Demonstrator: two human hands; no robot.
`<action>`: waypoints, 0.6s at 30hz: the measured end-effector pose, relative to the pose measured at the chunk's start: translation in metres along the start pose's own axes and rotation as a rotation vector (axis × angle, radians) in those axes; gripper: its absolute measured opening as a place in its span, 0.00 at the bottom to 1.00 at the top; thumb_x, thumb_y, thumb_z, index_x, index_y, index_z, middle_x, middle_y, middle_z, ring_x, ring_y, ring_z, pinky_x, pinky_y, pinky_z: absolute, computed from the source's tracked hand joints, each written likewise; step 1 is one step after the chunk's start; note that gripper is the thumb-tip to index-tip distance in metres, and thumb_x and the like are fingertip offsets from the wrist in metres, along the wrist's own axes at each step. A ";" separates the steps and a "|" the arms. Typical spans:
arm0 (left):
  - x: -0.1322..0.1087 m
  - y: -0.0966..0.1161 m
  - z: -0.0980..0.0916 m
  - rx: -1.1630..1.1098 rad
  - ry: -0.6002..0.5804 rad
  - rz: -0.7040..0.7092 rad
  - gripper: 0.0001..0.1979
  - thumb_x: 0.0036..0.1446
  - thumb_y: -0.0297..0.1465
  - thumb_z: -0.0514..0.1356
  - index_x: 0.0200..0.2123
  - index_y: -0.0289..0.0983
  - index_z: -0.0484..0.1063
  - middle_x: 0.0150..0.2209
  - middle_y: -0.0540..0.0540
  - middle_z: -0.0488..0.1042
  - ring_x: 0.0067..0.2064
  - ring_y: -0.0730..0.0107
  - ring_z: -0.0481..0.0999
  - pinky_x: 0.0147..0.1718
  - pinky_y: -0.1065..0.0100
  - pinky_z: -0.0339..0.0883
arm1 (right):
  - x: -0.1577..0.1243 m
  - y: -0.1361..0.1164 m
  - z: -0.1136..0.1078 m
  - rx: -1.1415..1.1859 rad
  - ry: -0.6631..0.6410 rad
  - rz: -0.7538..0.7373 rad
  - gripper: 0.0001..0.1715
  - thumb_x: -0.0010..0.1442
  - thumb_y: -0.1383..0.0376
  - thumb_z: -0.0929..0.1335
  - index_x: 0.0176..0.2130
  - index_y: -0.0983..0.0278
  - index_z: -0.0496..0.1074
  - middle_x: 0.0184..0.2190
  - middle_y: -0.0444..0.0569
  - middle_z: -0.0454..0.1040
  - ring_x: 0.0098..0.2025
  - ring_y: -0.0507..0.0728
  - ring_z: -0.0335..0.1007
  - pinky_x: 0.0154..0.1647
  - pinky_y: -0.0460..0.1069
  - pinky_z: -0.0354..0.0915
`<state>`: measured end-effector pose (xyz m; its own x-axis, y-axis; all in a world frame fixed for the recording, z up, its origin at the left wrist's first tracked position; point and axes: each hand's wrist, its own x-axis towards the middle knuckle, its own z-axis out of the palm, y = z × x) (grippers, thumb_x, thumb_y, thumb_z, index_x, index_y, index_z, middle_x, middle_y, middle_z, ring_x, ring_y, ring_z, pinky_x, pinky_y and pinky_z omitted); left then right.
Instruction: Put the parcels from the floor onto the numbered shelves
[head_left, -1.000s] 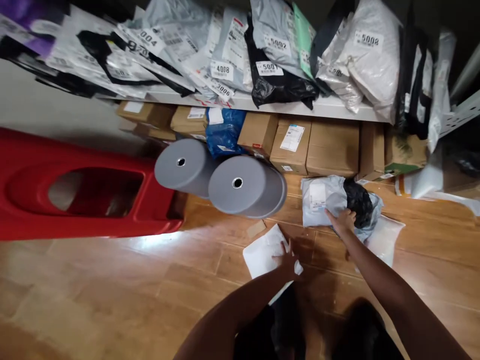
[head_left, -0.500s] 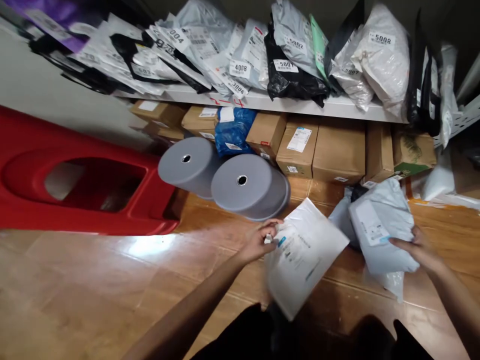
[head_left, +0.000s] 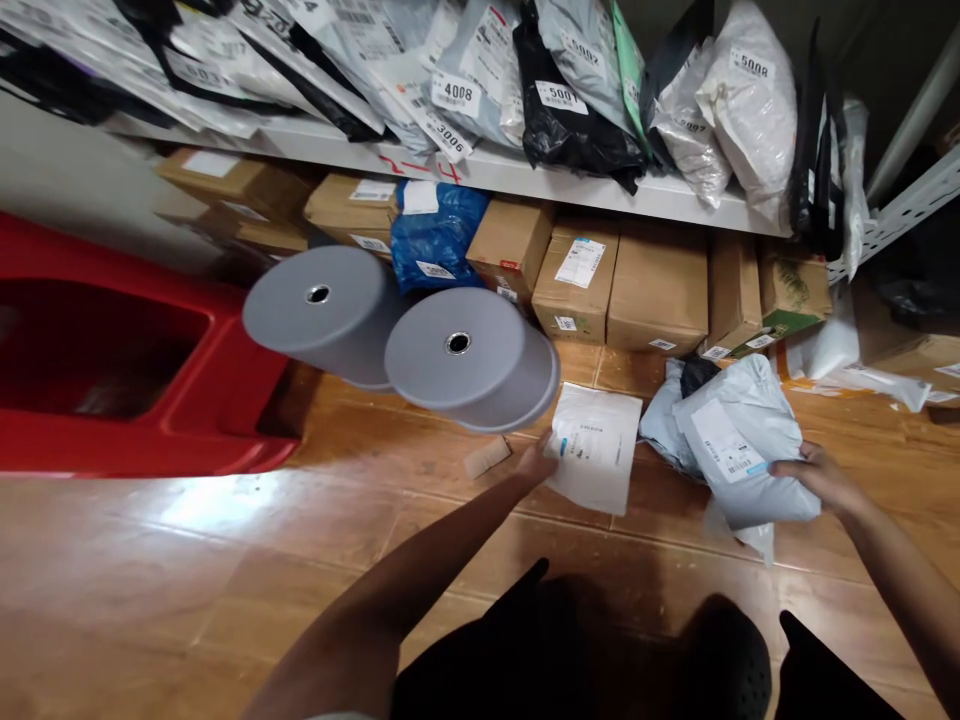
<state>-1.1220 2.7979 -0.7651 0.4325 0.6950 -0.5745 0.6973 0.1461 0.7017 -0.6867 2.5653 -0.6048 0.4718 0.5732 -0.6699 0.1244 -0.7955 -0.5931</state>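
The left grip (head_left: 538, 458) holds a white envelope (head_left: 596, 450) by its edge, the envelope reaching out rightward from it. The right grip (head_left: 821, 478) clasps a grey parcel (head_left: 757, 425) extending to its left. Beyond the left grip stand two grey cylinders (head_left: 450, 365).

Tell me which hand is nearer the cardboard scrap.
Left: the left hand is just right of the scrap, the right hand much farther right, holding a grey bag.

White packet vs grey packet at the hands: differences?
Shape: the white packet looks flat; the grey packet bulges. Hands: the white packet has the left hand at its edge; the grey packet is gripped by the right hand. Both carry print and a blue mark.
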 end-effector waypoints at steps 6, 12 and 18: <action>0.016 0.019 -0.040 0.096 0.000 0.093 0.21 0.53 0.29 0.59 0.49 0.38 0.82 0.53 0.44 0.84 0.59 0.53 0.79 0.68 0.56 0.66 | 0.001 -0.041 0.013 0.062 -0.330 0.033 0.22 0.33 0.59 0.73 0.32 0.62 0.77 0.29 0.45 0.78 0.32 0.60 0.73 0.34 0.51 0.69; -0.003 0.062 -0.037 0.102 0.162 0.226 0.26 0.65 0.42 0.58 0.61 0.35 0.76 0.64 0.38 0.75 0.69 0.51 0.67 0.73 0.54 0.55 | 0.023 -0.070 0.076 -0.297 -0.663 -0.067 0.15 0.31 0.63 0.75 0.24 0.62 0.71 0.23 0.37 0.68 0.29 0.52 0.62 0.26 0.45 0.56; -0.047 0.102 0.003 0.147 -0.650 0.282 0.43 0.37 0.48 0.79 0.59 0.45 0.79 0.55 0.46 0.83 0.57 0.45 0.80 0.60 0.57 0.69 | 0.042 -0.098 0.174 -0.389 -1.162 -0.134 0.18 0.36 0.64 0.77 0.32 0.64 0.78 0.27 0.39 0.75 0.31 0.54 0.69 0.31 0.45 0.65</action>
<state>-1.0700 2.7779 -0.6678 0.8277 0.1268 -0.5466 0.5591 -0.1044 0.8225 -0.8311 2.7017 -0.6531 -0.5962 0.3313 -0.7312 0.4574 -0.6084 -0.6486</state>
